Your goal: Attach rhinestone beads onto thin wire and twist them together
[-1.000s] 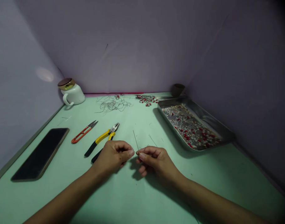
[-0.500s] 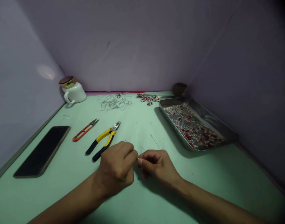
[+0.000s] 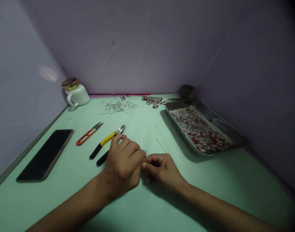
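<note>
My left hand [image 3: 123, 166] and my right hand [image 3: 162, 169] meet fingertip to fingertip low over the green table [image 3: 147, 203], both pinched closed. A thin wire was between them in the earlier frames; now it is hidden by the fingers. The left hand is rolled over with its knuckles up, and its fingers reach over the handles of the yellow-and-black pliers [image 3: 107, 145]. A short loose wire piece [image 3: 160, 145] lies just beyond my right hand.
Orange thread snips [image 3: 88, 138] lie left of the pliers, a dark phone [image 3: 45, 154] at the table's left edge. A white lidded mug [image 3: 76, 93] stands at the back left. Tangled wire [image 3: 118, 105] and beaded pieces [image 3: 153, 101] lie at the back. A metal tray [image 3: 234, 135] of red and white beads sits right, a small dark cup [image 3: 186, 91] behind it.
My left hand has rolled over, knuckles upward, and moved closer against the right hand. The upright wire seen one second ago is no longer visible.
</note>
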